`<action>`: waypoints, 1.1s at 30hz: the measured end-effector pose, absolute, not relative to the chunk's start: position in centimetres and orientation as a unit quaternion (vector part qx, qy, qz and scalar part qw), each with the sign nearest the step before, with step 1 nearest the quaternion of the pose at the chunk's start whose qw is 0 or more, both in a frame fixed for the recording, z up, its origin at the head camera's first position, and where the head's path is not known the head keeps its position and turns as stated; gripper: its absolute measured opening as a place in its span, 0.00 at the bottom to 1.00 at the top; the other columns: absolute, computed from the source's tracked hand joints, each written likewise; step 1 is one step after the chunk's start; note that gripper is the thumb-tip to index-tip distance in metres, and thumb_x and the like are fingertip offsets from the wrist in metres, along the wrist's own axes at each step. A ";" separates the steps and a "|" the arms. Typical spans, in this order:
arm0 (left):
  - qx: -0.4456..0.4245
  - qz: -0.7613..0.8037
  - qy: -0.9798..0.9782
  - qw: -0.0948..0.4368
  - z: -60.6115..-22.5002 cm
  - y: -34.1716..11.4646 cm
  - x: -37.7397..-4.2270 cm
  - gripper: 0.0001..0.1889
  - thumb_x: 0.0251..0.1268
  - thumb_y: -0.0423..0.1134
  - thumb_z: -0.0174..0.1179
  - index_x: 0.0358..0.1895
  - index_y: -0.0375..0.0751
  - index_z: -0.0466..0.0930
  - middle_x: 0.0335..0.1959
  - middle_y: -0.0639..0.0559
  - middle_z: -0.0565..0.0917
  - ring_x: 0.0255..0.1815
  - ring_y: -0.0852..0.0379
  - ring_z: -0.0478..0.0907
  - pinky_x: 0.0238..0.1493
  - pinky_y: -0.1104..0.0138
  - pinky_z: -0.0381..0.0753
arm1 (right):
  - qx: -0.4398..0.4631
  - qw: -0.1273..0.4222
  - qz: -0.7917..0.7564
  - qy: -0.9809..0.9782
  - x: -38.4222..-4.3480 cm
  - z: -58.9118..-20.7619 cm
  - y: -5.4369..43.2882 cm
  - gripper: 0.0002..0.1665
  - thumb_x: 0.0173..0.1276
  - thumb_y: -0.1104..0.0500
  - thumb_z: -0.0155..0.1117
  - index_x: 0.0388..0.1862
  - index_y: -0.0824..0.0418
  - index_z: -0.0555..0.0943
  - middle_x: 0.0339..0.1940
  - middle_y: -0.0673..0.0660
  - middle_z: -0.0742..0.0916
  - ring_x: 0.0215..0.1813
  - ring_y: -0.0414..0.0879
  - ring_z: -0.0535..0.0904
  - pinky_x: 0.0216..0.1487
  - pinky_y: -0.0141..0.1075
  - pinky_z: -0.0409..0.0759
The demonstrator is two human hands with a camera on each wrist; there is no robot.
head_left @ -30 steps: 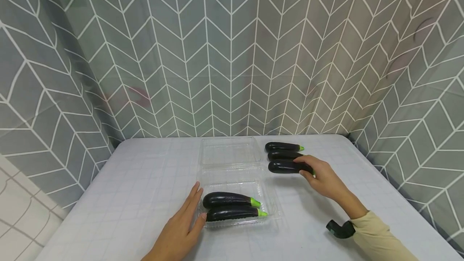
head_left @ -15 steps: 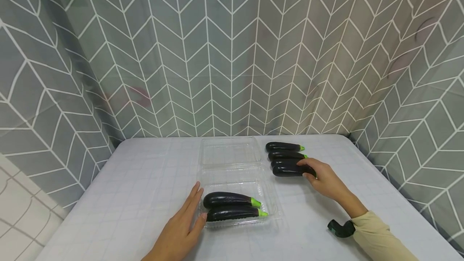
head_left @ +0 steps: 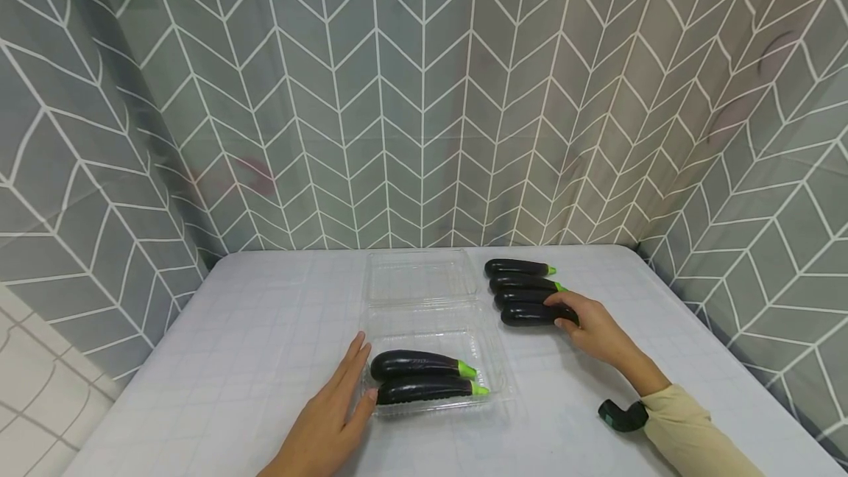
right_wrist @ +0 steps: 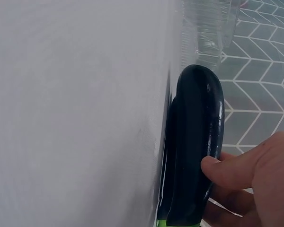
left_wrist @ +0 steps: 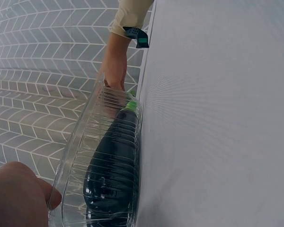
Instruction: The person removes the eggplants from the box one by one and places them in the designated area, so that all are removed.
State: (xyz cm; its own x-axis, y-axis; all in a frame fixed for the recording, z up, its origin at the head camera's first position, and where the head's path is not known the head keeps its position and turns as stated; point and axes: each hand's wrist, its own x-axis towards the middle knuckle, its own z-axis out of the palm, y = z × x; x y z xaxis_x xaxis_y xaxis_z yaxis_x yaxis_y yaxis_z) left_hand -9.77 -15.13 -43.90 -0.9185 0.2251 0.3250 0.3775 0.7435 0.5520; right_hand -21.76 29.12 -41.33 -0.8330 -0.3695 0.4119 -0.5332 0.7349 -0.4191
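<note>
My right hand (head_left: 592, 326) pinches a dark, glossy eggplant (head_left: 530, 314) near its green stem end. In the right wrist view the thumb presses one side of that eggplant (right_wrist: 196, 137), with more fingers behind it. Three other eggplants (head_left: 519, 268) lie in a row just beyond it. My left hand (head_left: 327, 403) rests along the left side of a clear plastic clamshell box (head_left: 493, 359), fingers straight. Its thumb touches the rim in the left wrist view. Inside the box's near half lie two eggplants (head_left: 424, 364) side by side, green stems to the right.
The box's clear lid (head_left: 420, 277) lies folded open toward the back of the white table (head_left: 278, 315). Around the right wrist sits a dark strapped device (head_left: 623, 415). A grey chevron-patterned curtain (head_left: 424, 94) encloses the back and sides.
My right hand has drawn the pinched eggplant slightly toward me and to the right, uncovering another eggplant behind it. The left hand and the box have stayed put.
</note>
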 end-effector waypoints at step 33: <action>-0.162 -0.329 -0.923 0.114 -43.7 -15.1 -9.6 0.35 0.81 0.48 0.56 0.84 0.45 0.57 0.85 0.58 0.50 0.76 0.48 0.65 0.65 0.44 0.75 | 0.244 0.139 0.267 -0.922 -22.2 -42.1 29.5 0.20 0.64 0.77 0.69 0.54 0.68 0.83 0.54 0.64 0.87 0.62 0.67 0.80 0.62 0.63 0.76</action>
State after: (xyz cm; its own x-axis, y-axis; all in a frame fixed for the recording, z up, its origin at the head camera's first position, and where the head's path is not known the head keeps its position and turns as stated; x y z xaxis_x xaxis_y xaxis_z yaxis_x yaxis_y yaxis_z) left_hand -9.64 -15.12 -43.74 -0.9215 0.2241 0.3171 0.3741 0.7310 0.5707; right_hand -22.17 29.50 -42.15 -0.8422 -0.3758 0.3867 -0.5243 0.7384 -0.4241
